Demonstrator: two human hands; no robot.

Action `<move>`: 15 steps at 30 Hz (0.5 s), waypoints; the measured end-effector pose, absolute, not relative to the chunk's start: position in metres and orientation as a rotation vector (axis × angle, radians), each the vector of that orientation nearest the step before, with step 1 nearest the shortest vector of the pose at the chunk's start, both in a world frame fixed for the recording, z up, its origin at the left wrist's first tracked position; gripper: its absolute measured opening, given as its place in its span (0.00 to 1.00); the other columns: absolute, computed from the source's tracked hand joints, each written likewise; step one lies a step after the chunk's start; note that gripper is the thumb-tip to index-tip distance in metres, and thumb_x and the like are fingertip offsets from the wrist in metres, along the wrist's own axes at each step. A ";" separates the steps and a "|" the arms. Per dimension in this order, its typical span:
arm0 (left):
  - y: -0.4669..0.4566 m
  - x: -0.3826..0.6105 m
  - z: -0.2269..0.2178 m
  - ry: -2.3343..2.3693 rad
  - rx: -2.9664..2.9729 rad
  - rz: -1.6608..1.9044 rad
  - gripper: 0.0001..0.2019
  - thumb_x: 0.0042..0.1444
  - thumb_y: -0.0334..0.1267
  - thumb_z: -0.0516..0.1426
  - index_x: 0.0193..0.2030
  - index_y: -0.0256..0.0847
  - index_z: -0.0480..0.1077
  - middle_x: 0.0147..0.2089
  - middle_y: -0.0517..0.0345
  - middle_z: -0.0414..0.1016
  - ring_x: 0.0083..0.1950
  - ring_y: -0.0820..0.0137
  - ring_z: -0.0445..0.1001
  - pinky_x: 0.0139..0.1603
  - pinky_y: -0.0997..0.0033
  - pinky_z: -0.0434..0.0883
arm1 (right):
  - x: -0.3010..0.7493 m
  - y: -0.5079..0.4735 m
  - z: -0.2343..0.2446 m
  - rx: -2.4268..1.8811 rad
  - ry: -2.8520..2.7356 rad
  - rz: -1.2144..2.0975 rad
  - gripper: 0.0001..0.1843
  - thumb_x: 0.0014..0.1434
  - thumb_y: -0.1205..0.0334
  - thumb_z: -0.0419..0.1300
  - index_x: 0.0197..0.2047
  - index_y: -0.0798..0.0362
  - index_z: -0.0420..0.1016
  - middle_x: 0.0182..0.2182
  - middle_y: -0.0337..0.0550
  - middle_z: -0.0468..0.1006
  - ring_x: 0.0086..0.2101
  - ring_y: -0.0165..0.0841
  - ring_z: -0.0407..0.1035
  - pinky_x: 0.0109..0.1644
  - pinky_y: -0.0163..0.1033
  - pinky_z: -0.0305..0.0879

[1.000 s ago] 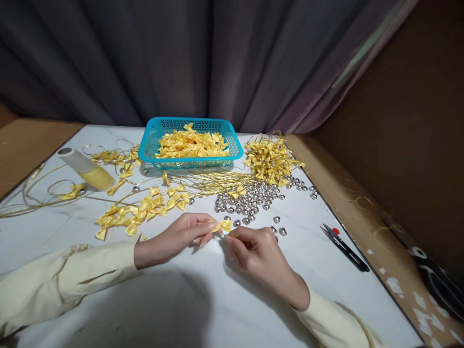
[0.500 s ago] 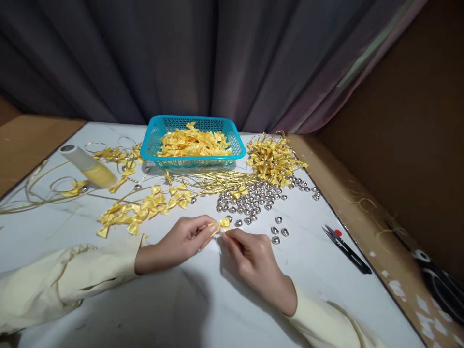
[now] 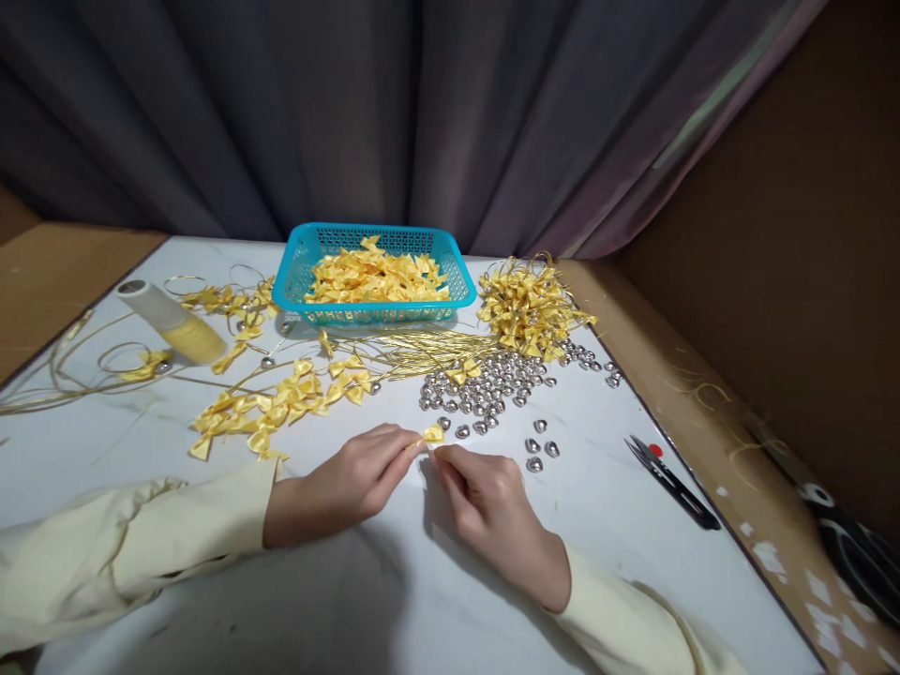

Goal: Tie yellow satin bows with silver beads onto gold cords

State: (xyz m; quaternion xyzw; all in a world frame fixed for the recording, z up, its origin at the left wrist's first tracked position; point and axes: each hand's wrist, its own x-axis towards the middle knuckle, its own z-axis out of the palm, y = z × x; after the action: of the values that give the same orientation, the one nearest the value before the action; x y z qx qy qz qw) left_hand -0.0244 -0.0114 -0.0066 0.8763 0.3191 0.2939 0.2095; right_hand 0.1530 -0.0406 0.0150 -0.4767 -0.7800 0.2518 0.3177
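My left hand point(image 3: 352, 476) is closed, its thumb and fingertips pinched on a small yellow ribbon bow point(image 3: 434, 433). Facing it, my right hand point(image 3: 496, 516) pinches at the lower edge of the same bow; whether it grips the ribbon itself or something thin there is too small to tell. Most of the bow's left side is hidden by the left fingertips. Just beyond the hands lies a heap of silver heart-shaped beads point(image 3: 485, 389), with several loose ones right of the bow. Several yellow bows point(image 3: 288, 398) are spread beyond my left hand.
A blue basket point(image 3: 281, 281) full of yellow bows stands at the back. Gold cords point(image 3: 422, 354) lie in front of it, and a pile of corded bows point(image 3: 527, 309) is to its right. A yellow bottle point(image 3: 189, 333) leans left; black thread snips point(image 3: 675, 483) lie right.
My left fingers have closed further round the bow, covering more of it, and that hand has turned slightly. The right hand is almost unmoved.
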 end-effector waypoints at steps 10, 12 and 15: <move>-0.008 -0.027 0.007 0.618 3.315 0.706 0.19 0.62 0.20 0.39 0.40 0.29 0.70 0.31 0.48 0.76 0.32 0.65 0.72 0.39 0.62 0.71 | 0.153 -0.041 0.015 -1.258 -2.060 0.656 0.13 0.57 0.72 0.46 0.22 0.52 0.58 0.15 0.32 0.57 0.17 0.25 0.46 0.22 0.32 0.46; -0.009 -0.027 0.007 0.616 3.312 0.686 0.18 0.62 0.20 0.39 0.38 0.30 0.70 0.29 0.49 0.75 0.30 0.66 0.71 0.38 0.63 0.71 | 0.153 -0.041 0.015 -1.253 -2.065 0.648 0.13 0.56 0.73 0.46 0.22 0.52 0.58 0.15 0.32 0.57 0.17 0.25 0.47 0.21 0.32 0.47; -0.010 -0.026 0.008 0.593 3.252 0.672 0.19 0.63 0.21 0.39 0.35 0.30 0.70 0.29 0.48 0.74 0.29 0.67 0.71 0.36 0.64 0.71 | 0.152 -0.042 0.015 -1.234 -2.075 0.627 0.13 0.56 0.73 0.46 0.21 0.52 0.57 0.15 0.32 0.58 0.16 0.25 0.47 0.21 0.32 0.46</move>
State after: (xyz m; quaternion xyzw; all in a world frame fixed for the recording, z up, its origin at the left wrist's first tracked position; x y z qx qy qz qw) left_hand -0.0257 -0.0100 0.0082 0.9576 0.1747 0.1980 -0.1155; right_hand 0.1523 -0.0417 0.0152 -0.4692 -0.7886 0.2383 0.3181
